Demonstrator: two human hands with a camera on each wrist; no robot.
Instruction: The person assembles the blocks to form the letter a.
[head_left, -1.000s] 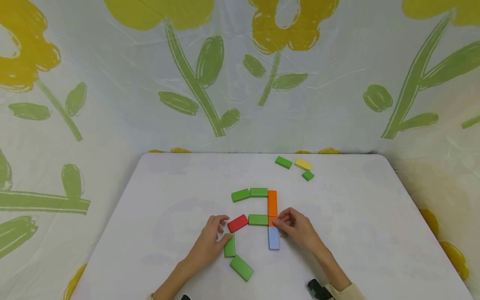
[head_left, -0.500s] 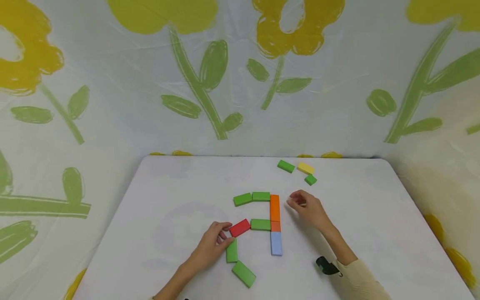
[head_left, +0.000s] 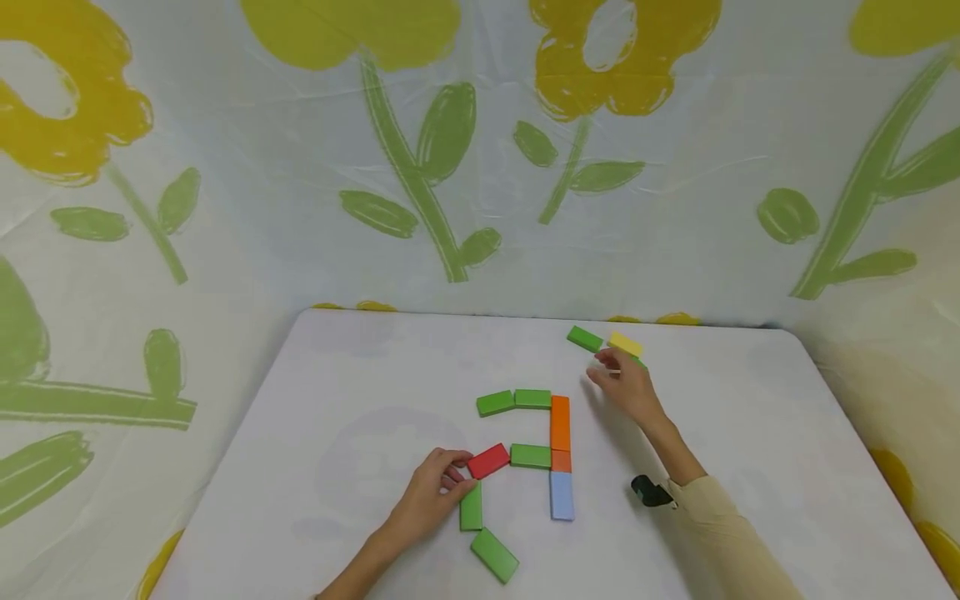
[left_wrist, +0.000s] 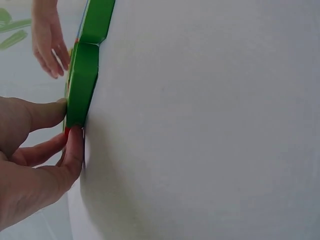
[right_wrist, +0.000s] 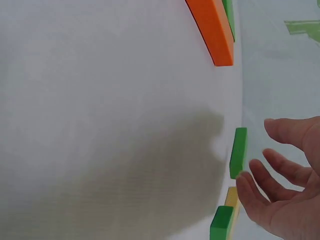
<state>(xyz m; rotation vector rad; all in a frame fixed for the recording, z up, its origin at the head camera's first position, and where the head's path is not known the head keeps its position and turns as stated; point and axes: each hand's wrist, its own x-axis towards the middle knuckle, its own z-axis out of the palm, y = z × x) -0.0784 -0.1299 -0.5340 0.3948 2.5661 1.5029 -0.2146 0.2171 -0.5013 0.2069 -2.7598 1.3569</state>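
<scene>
My left hand (head_left: 431, 500) rests at the corner where a red block (head_left: 489, 461) meets an upright green block (head_left: 471, 506). Its thumb touches the green block's far end and its fingertips touch the red one's left end. In the left wrist view that green block (left_wrist: 83, 80) lies against thumb and finger without being clasped. My right hand (head_left: 630, 390) hovers beside a loose green block (head_left: 584, 338) and a yellow block (head_left: 626, 343), fingers loosely bent, holding nothing. A small green block (right_wrist: 221, 222), mostly hidden behind this hand in the head view, shows in the right wrist view.
A joined figure of flat blocks lies mid-table: a tall orange block (head_left: 560, 422), a short orange block (head_left: 561, 461), a blue block (head_left: 562, 496) and several green ones. One angled green block (head_left: 495, 555) is nearest me. A flower-patterned cloth (head_left: 637, 233) stands behind the white table (head_left: 360, 375).
My right hand has left the short orange block and travelled away from me to the loose blocks at the back. The left hand stays at the red and green blocks.
</scene>
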